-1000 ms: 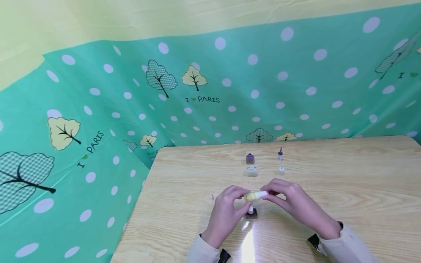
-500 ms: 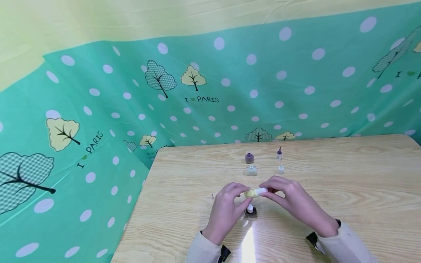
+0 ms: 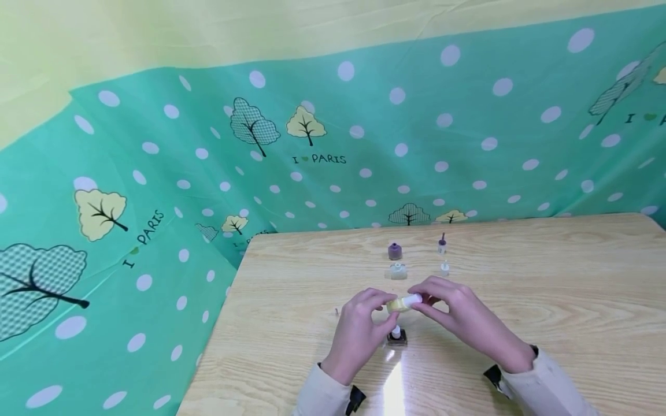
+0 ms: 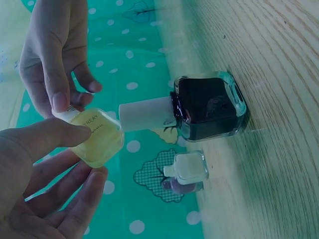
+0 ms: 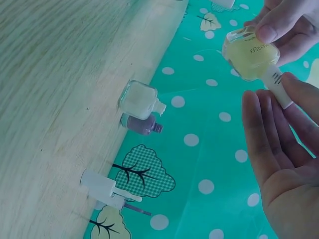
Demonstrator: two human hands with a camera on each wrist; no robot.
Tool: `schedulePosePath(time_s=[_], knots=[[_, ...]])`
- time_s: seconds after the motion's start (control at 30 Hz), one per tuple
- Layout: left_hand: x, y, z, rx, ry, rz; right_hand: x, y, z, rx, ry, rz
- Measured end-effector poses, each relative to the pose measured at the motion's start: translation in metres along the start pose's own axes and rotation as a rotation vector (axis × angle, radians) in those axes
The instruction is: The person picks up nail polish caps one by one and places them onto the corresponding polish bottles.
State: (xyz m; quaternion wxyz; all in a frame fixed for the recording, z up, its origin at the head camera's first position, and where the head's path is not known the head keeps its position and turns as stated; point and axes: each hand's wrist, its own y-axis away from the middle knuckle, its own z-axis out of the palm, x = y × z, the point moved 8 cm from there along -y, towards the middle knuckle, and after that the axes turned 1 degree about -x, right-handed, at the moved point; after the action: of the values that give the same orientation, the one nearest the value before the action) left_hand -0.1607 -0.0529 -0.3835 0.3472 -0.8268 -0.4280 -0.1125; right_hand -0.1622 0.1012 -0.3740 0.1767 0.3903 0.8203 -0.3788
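Observation:
A small nail polish bottle of pale yellow liquid [image 4: 102, 142] is held above the table, tilted on its side. My left hand [image 3: 359, 329] pinches its glass body between thumb and fingers. On its white cap [image 5: 277, 85] the thumb and fingers of my right hand [image 3: 463, 315] have a pinching grip; the cap is on the bottle neck. Just below the hands, a dark nail polish bottle [image 4: 209, 107] stands upright on the table, its white cap [image 4: 147, 113] on.
Farther back stand an uncapped purple bottle [image 3: 395, 252] and an uncapped whitish bottle [image 3: 398, 271]. To their right, a purple brush cap [image 3: 441, 245] and a white brush cap [image 3: 444, 268] stand with brushes pointing up. A patterned cloth [image 3: 364, 144] hangs behind the wooden table [image 3: 281, 277].
Both hands stay on the yellow bottle and its cap. The right hand has shifted slightly left and turned a little at the cap.

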Motion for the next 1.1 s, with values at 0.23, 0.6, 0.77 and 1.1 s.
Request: schedulePosePath(time_s=[0.23, 0.6, 0.77, 1.1], knots=[[-0.005, -0.001, 0.002, -0.008, 0.044, -0.017, 0.006, 0.002, -0.001, -0.023, -0.007, 0.053], [-0.016, 0.001, 0.005, -0.016, 0.087, -0.071, 0.015, 0.008, 0.001, -0.058, 0.001, 0.086], [-0.024, 0.001, 0.01, -0.051, 0.107, -0.114, 0.024, 0.011, 0.002, -0.081, 0.02, 0.121], [-0.038, 0.002, 0.022, -0.106, 0.163, -0.196, 0.044, 0.02, 0.005, -0.14, 0.024, 0.212]])
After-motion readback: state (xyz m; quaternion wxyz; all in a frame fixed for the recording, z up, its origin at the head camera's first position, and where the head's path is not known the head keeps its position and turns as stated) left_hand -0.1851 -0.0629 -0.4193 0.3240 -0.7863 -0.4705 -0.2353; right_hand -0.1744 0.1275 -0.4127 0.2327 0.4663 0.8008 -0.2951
